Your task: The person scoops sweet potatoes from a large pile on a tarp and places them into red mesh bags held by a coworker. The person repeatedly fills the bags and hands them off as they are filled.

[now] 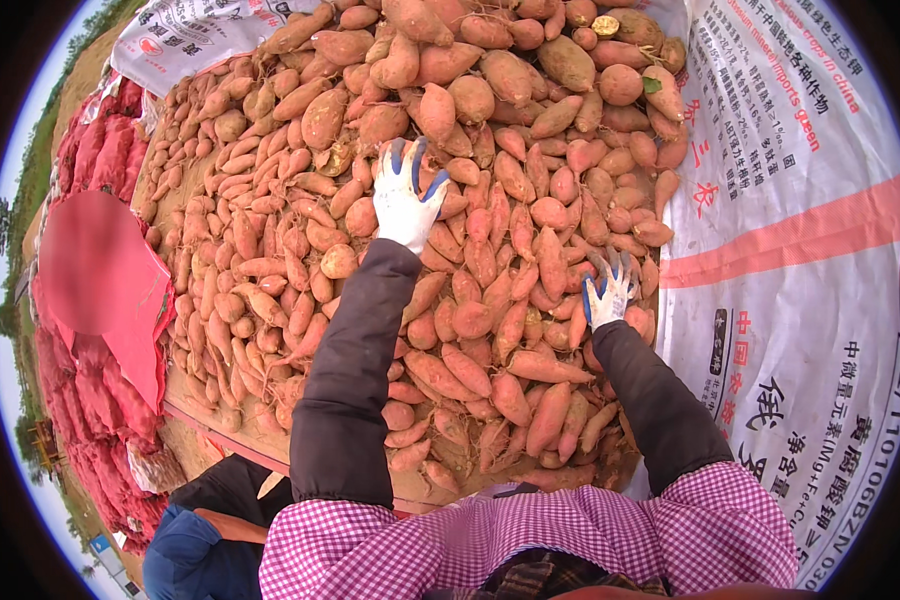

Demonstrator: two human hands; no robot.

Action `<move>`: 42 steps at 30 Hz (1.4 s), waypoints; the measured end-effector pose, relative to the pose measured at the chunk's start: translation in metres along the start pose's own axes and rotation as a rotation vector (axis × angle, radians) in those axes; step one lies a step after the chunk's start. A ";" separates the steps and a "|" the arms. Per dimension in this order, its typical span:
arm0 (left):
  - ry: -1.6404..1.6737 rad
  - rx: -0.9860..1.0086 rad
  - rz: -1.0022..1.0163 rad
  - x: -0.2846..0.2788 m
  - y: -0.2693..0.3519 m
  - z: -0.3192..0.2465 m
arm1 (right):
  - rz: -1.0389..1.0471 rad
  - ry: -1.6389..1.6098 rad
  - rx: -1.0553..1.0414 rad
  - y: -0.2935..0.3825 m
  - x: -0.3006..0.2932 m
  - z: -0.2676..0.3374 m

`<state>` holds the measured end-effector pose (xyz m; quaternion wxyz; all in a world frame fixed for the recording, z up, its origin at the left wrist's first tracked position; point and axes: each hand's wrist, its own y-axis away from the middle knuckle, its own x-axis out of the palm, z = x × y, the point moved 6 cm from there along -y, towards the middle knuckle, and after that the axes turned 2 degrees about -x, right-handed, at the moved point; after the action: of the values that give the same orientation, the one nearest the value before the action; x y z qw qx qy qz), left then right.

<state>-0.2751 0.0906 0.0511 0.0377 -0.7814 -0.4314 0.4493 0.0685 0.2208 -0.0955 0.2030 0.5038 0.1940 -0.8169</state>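
Observation:
A broad heap of sweet potatoes lies before me, the larger ones towards the top and right, smaller ones at the left. My left hand, in a white glove with blue fingertips, rests with spread fingers on the upper middle of the heap. Beneath its fingertips are sweet potatoes; no grip on one shows. My right hand, gloved alike, lies on the heap near its right edge, fingers apart, beside several sweet potatoes. Its fingertips look dirty. A cut or broken sweet potato with yellow flesh lies near the top.
White woven plastic sheeting with printed writing borders the heap at the right, and another printed sack is at the upper left. Filled red mesh sacks line the left side. A person in blue is close by at lower left.

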 end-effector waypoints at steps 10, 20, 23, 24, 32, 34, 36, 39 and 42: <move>-1.038 -0.003 0.592 0.164 -0.132 -0.033 | 0.051 0.024 -0.046 -0.003 -0.009 0.010; -0.861 0.121 0.570 0.156 -0.110 -0.031 | 0.071 0.004 0.013 -0.003 -0.009 0.008; -0.452 0.005 0.717 0.134 -0.051 -0.032 | 0.034 -0.007 -0.021 -0.003 -0.010 0.010; -0.423 0.102 0.640 0.119 -0.018 -0.040 | 0.040 -0.004 -0.013 -0.003 -0.009 0.009; 0.131 -0.200 0.618 0.061 0.114 -0.034 | -0.041 0.014 -0.048 -0.002 -0.002 0.003; -0.015 0.021 0.414 0.058 0.104 -0.058 | -0.035 0.018 -0.041 -0.002 0.001 0.000; -0.201 0.147 0.350 0.074 0.090 -0.084 | -0.068 0.047 -0.084 -0.002 0.000 0.001; -0.487 0.061 0.575 0.114 0.051 -0.092 | -0.094 0.034 -0.139 -0.002 0.002 0.000; -0.576 -0.154 0.643 0.131 0.026 -0.074 | -0.079 0.071 -0.110 -0.005 0.009 -0.008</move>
<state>-0.1747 0.1915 -0.0041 -0.2845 -0.7193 -0.1914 0.6042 0.0684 0.2286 -0.1061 0.1910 0.5126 0.2654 -0.7939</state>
